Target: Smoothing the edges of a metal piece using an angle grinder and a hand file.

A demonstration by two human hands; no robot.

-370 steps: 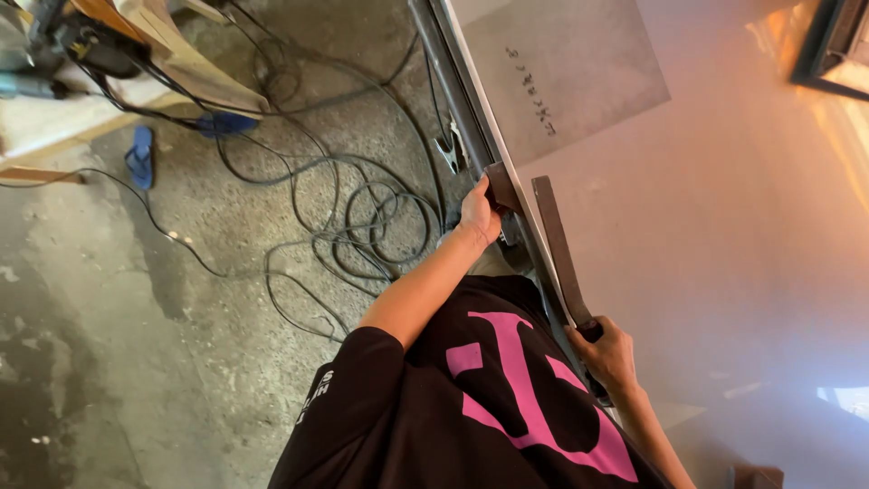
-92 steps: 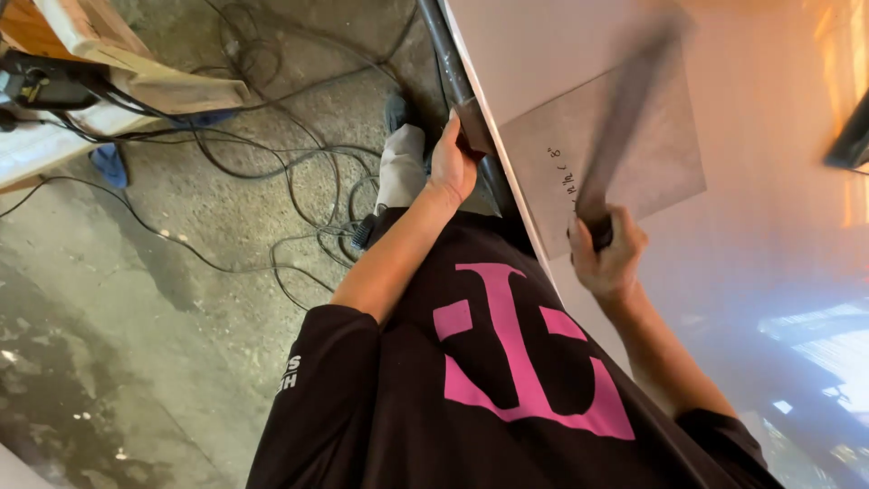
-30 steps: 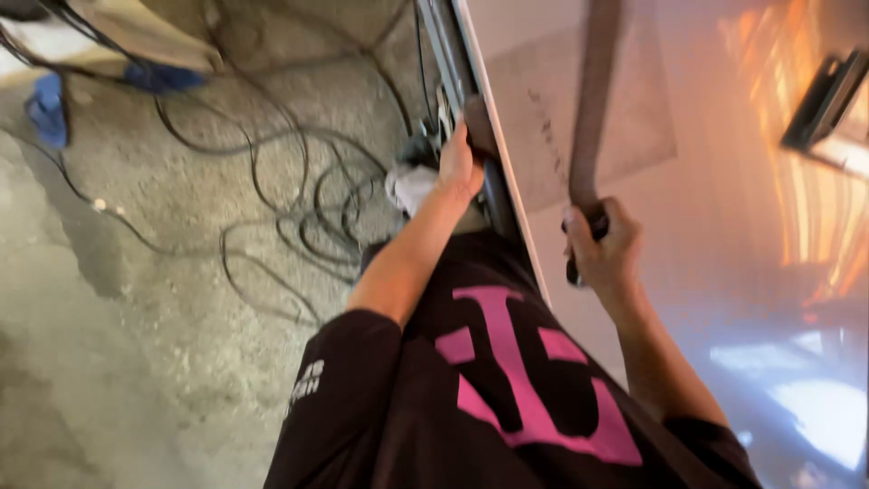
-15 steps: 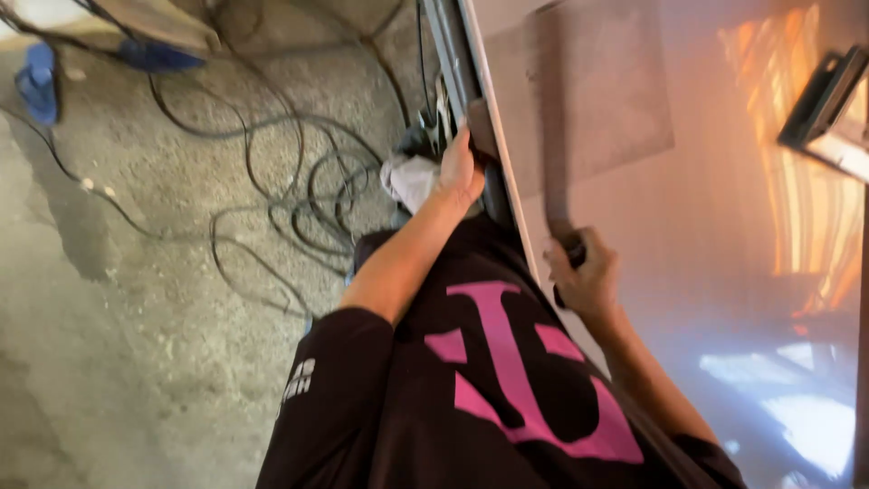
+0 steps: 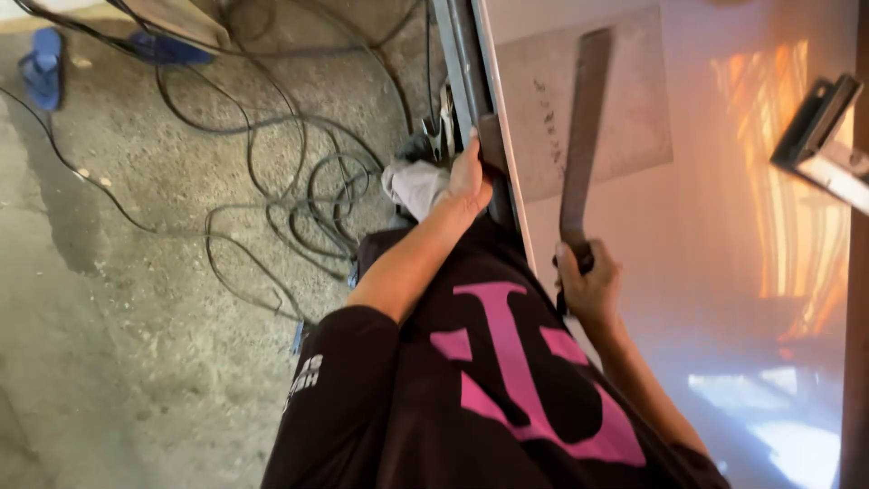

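My right hand point(image 5: 587, 282) grips the dark handle of a long flat metal blade point(image 5: 582, 145). The blade points away from me over a grey square sheet point(image 5: 625, 100) that lies on a pale, glossy tabletop point(image 5: 688, 272). My left hand point(image 5: 469, 174) is closed on the dark metal edge rail point(image 5: 463, 68) of that table. I wear a black shirt with a pink mark point(image 5: 516, 362).
A tangle of black cables point(image 5: 299, 181) lies on the rough concrete floor point(image 5: 136, 299) to the left. A blue sandal point(image 5: 42, 65) sits at the far left. A metal bracket point(image 5: 819, 140) rests at the table's right side. Wooden boards point(image 5: 176, 14) are at the top.
My right hand has swung the blade from the table's left edge out to the right, over the grey sheet. My left hand stays on the edge rail.
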